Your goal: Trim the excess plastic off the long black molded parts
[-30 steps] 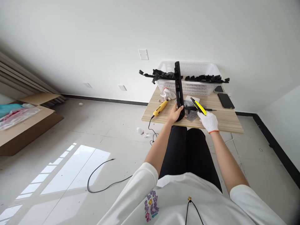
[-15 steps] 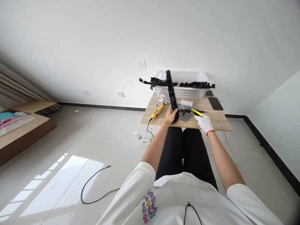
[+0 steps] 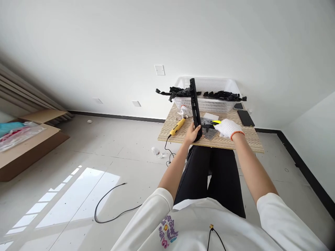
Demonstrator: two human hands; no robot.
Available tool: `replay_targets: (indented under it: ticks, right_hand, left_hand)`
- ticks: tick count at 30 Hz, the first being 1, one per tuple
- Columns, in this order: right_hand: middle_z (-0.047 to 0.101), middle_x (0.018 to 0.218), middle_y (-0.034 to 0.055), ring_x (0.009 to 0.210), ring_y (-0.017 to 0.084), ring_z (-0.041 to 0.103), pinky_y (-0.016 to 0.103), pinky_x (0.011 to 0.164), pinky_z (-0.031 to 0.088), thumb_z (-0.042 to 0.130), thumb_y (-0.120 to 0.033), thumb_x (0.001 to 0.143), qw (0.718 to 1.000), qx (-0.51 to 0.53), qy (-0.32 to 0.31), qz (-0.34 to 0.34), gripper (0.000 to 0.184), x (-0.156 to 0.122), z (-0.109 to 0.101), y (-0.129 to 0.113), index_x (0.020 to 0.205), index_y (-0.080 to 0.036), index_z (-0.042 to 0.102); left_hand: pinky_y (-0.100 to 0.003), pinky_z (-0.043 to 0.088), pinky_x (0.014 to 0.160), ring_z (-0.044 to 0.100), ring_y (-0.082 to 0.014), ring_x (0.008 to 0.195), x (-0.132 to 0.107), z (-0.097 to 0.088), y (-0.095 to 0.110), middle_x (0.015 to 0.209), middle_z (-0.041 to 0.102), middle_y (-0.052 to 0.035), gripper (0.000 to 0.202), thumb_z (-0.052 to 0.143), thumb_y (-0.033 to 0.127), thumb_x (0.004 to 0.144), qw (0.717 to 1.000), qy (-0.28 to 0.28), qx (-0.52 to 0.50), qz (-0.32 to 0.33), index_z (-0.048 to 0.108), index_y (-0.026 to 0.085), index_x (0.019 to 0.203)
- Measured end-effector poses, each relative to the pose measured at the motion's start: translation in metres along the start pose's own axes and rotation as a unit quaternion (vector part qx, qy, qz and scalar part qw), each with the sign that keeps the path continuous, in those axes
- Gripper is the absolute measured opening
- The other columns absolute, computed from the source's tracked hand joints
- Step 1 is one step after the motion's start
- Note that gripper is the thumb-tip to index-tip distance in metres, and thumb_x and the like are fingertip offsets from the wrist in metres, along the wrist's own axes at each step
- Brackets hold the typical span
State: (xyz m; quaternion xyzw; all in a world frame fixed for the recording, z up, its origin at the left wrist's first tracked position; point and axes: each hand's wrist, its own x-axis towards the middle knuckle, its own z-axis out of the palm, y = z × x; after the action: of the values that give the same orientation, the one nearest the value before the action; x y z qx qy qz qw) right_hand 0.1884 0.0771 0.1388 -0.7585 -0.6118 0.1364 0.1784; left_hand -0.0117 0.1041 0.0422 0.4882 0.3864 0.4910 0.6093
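Observation:
My left hand, bare, is wrapped around the lower end of a long black plastic part, which stands up at a slight tilt above the table's front. My right hand, in a white knitted glove, is closed on a yellow-and-black tool that looks like a utility knife. Its tip lies a little right of the black part; the glove hides most of it. Beneath the tool, a dark thin piece and a grey, speckled clear bag lie on the wooden tabletop.
A white plastic basket at the back bears several black plastic parts. A yellow corded tool and a white glove lie on the left. Two phones, one of them this black phone, rest at the right. A cable crosses the floor.
My right hand has turned and moved slightly up, covering more of the yellow-and-black tool. My left hand still holds the black part. The whole view has shifted a little.

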Motion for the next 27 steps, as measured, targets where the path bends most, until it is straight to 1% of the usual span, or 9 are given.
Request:
replay_targets:
  ticks: [3,7,10,14,16,19,21,23,27]
  right_hand:
    - [0.071,0.066,0.0084,0.066,0.023,0.067,0.034,0.07,0.047,0.063,-0.035,0.081,0.998,-0.03,-0.046,0.012,0.023,0.01,-0.008,-0.031,0.089,-0.02,0.079]
    - [0.078,0.099,0.0093,0.091,0.027,0.069,0.036,0.076,0.047,0.057,-0.04,0.087,0.998,-0.046,0.009,-0.031,0.034,0.02,-0.008,-0.048,0.112,-0.03,0.079]
    - [0.077,0.108,0.009,0.096,0.028,0.069,0.036,0.079,0.048,0.056,-0.041,0.09,0.998,-0.014,0.05,-0.038,0.039,0.027,0.001,-0.033,0.122,-0.032,0.076]
    - [0.073,0.117,0.0101,0.101,0.027,0.068,0.037,0.084,0.052,0.06,-0.049,0.088,0.986,0.103,0.129,-0.007,0.043,0.027,0.024,0.005,0.124,-0.029,0.076]
    - [0.071,0.123,0.0088,0.103,0.025,0.068,0.035,0.084,0.055,0.062,-0.047,0.086,0.964,0.218,0.151,0.016,0.045,0.021,0.042,0.021,0.126,-0.028,0.074]
    - [0.07,0.129,0.0073,0.102,0.019,0.07,0.032,0.078,0.061,0.066,-0.043,0.082,0.889,0.441,0.117,0.035,0.059,0.013,0.065,0.031,0.139,-0.025,0.064]
    - [0.067,0.137,0.0082,0.104,0.019,0.07,0.032,0.078,0.063,0.073,-0.042,0.078,0.858,0.502,0.109,0.025,0.065,0.015,0.074,0.029,0.14,-0.024,0.063]
    - [0.066,0.139,0.0096,0.108,0.021,0.069,0.035,0.082,0.063,0.075,-0.043,0.076,0.861,0.493,0.126,0.001,0.064,0.024,0.076,0.021,0.136,-0.023,0.065]
    - [0.072,0.128,0.0108,0.115,0.024,0.067,0.039,0.093,0.059,0.069,-0.041,0.082,0.903,0.384,0.192,-0.008,0.047,0.05,0.072,-0.001,0.124,-0.021,0.07]
  left_hand:
    - [-0.034,0.06,0.056,0.07,-0.0202,0.058,-0.001,0.0,0.0,0.071,0.067,0.0006,0.047,0.073,0.055,0.088,1.0,0.003,0.011,0.005,0.052,0.02,0.112]
    - [-0.034,0.059,0.056,0.069,-0.0203,0.056,-0.003,-0.001,-0.001,0.07,0.068,0.0008,0.044,0.073,0.054,0.087,1.0,0.0,0.021,0.022,0.053,0.021,0.108]
    - [-0.031,0.057,0.054,0.07,-0.0201,0.055,-0.005,-0.001,-0.001,0.07,0.068,0.001,0.041,0.073,0.053,0.088,0.999,-0.001,0.039,0.037,0.054,0.022,0.106]
    - [-0.029,0.054,0.052,0.072,-0.0209,0.056,-0.007,-0.002,-0.001,0.075,0.071,0.0002,0.041,0.07,0.054,0.09,0.997,-0.001,0.065,0.032,0.053,0.023,0.109]
    - [-0.029,0.055,0.053,0.072,-0.0209,0.057,-0.008,-0.004,-0.001,0.077,0.072,0.0001,0.041,0.069,0.055,0.09,0.997,-0.003,0.068,0.018,0.053,0.023,0.109]
    - [-0.03,0.056,0.054,0.072,-0.0204,0.057,-0.009,-0.006,0.0,0.076,0.071,0.0003,0.043,0.071,0.056,0.088,0.998,-0.005,0.057,-0.002,0.053,0.023,0.107]
    - [-0.03,0.057,0.053,0.071,-0.0197,0.055,-0.008,-0.003,0.001,0.076,0.071,0.0003,0.044,0.073,0.056,0.087,0.999,-0.009,0.044,-0.015,0.054,0.023,0.109]
    - [-0.031,0.057,0.054,0.07,-0.0188,0.055,-0.006,0.005,0.001,0.075,0.07,0.0003,0.046,0.073,0.056,0.086,0.999,0.003,0.016,-0.036,0.054,0.022,0.11]
    - [-0.033,0.059,0.054,0.07,-0.0202,0.058,-0.003,0.029,-0.003,0.075,0.069,0.0,0.05,0.071,0.058,0.086,0.995,0.045,-0.044,-0.071,0.05,0.023,0.116]
